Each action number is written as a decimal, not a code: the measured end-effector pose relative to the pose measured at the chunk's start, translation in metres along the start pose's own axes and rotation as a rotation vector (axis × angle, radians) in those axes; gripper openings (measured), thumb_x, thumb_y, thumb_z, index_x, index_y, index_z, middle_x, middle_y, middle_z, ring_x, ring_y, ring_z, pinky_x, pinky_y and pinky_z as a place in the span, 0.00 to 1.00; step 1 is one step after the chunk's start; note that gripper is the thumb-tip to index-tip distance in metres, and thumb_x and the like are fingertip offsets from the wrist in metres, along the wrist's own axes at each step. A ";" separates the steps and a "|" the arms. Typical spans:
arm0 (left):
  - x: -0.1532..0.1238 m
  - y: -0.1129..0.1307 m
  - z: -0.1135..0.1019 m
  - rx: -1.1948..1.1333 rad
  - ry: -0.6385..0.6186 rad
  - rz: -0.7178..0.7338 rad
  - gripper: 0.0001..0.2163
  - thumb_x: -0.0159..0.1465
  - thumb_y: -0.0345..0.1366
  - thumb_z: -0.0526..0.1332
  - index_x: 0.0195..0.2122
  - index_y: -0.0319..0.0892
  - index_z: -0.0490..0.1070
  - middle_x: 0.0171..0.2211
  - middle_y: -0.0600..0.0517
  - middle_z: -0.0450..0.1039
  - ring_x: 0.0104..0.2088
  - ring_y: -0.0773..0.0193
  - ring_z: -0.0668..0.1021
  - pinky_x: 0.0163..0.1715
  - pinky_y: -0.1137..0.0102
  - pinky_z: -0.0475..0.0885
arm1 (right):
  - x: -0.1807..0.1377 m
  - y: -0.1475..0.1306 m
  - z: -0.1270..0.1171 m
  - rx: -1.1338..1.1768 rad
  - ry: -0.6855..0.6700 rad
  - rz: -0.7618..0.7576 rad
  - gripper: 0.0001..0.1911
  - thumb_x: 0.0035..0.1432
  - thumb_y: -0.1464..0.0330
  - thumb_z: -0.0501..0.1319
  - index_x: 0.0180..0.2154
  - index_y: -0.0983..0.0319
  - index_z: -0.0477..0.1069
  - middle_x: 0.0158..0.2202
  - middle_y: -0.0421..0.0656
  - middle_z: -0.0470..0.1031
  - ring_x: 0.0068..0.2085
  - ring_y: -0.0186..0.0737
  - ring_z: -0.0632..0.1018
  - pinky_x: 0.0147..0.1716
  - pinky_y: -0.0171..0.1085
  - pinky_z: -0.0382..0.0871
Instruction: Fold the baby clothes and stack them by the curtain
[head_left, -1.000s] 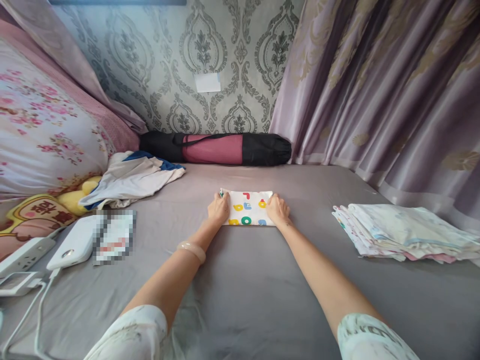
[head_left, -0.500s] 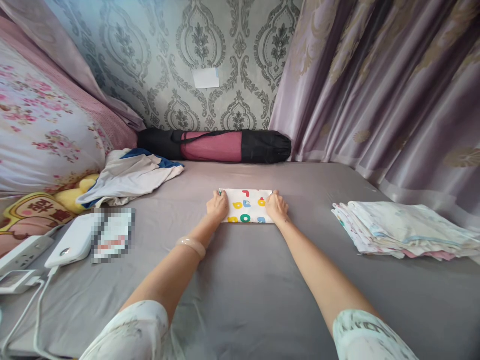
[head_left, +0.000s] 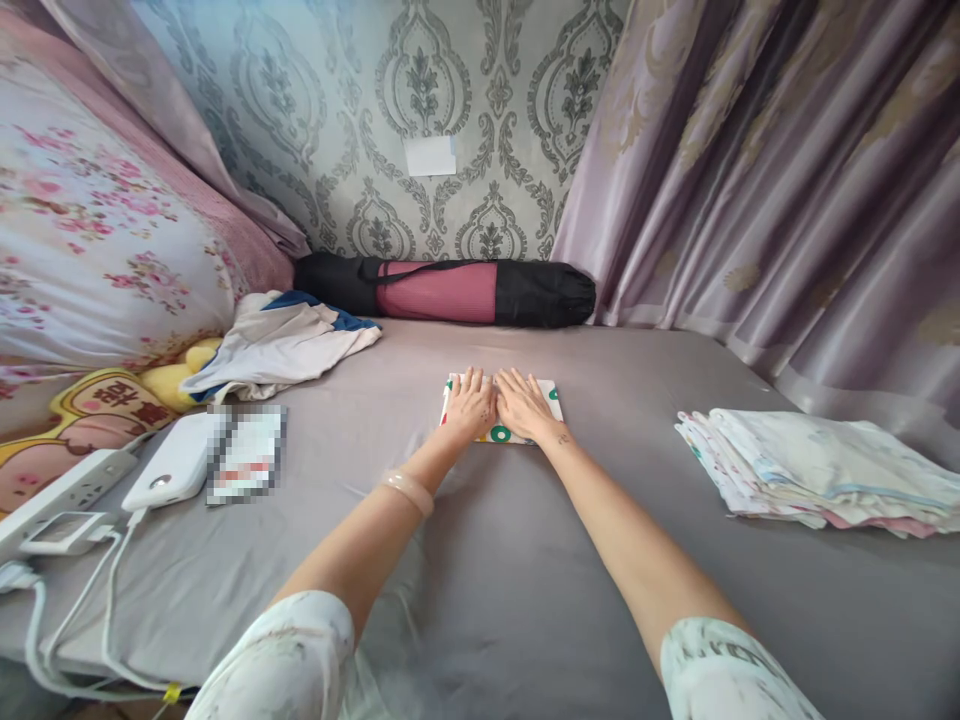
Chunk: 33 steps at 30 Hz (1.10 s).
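Note:
A folded white cloth with colourful printed shapes lies flat on the grey bed sheet. Both of my hands rest palm down on top of it, side by side, hiding most of its print. My left hand, with a pale bangle on the wrist, covers the left half, its fingers stretched out and pointing away from me. My right hand lies flat over the middle and right part, fingers also extended. Neither hand grips the cloth.
A stack of folded cloths lies at the right. Along the wall is a black and pink rolled bag. At the left are a crumpled garment, a white power bank, a power strip, cables and a yellow plush toy.
My hands have let go of the cloth's left and right edges and moved inward onto its top, fingers now spread flat. The view has shifted slightly left.

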<state>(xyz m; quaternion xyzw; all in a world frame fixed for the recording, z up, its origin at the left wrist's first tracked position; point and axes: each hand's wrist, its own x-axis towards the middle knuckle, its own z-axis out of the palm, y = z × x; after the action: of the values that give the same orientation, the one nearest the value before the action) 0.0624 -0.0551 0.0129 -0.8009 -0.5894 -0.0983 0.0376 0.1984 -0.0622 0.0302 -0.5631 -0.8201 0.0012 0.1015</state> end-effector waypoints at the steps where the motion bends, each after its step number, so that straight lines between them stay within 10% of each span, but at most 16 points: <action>1: 0.001 0.001 0.002 0.002 -0.005 0.011 0.25 0.70 0.40 0.40 0.65 0.34 0.54 0.66 0.42 0.53 0.67 0.50 0.52 0.64 0.53 0.46 | 0.001 0.000 0.005 0.006 -0.030 -0.011 0.29 0.65 0.67 0.41 0.65 0.69 0.52 0.68 0.46 0.51 0.68 0.44 0.50 0.65 0.46 0.39; 23: 0.005 -0.006 0.008 0.005 -0.110 0.061 0.23 0.70 0.41 0.41 0.64 0.43 0.56 0.65 0.47 0.56 0.65 0.52 0.57 0.61 0.51 0.53 | 0.008 0.007 0.017 0.057 -0.234 0.071 0.31 0.65 0.64 0.38 0.67 0.64 0.46 0.70 0.43 0.43 0.68 0.44 0.46 0.65 0.50 0.36; 33: 0.004 -0.005 0.010 0.002 -0.096 0.016 0.25 0.70 0.42 0.39 0.65 0.41 0.54 0.66 0.43 0.52 0.66 0.50 0.54 0.63 0.49 0.48 | -0.002 0.001 0.020 0.033 -0.109 0.185 0.30 0.67 0.61 0.38 0.66 0.61 0.50 0.69 0.45 0.48 0.68 0.46 0.48 0.64 0.52 0.36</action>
<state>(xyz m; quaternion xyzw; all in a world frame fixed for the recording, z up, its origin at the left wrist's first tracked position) 0.0599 -0.0484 0.0034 -0.8093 -0.5843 -0.0589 0.0112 0.1965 -0.0611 0.0100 -0.6338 -0.7687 0.0551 0.0654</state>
